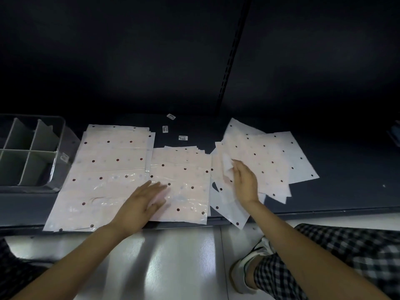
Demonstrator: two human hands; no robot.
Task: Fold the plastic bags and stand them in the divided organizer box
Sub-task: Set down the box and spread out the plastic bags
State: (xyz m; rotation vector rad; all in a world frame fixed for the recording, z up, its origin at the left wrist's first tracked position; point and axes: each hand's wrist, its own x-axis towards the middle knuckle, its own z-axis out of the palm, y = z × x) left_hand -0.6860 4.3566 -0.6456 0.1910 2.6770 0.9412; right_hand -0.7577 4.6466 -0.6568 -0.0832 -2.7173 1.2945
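Pale dotted plastic bags lie in three lots on a dark shelf. A large flat stack (108,169) is at the left, a smaller stack (184,180) in the middle, and a loose fanned pile (264,161) at the right. My left hand (142,204) lies flat with straight fingers on the middle stack's left edge. My right hand (244,182) rests on the fanned pile, its fingertips pinching a lifted corner of a bag there. The grey divided organizer box (55,152) stands at the far left, its compartments holding nothing.
Three small barcode labels (183,138) lie on the shelf behind the bags. A dark upright post (231,61) rises at the back. The shelf's front edge (303,211) meets a glossy floor, where my checked trouser leg and a white shoe (251,267) sit at the lower right.
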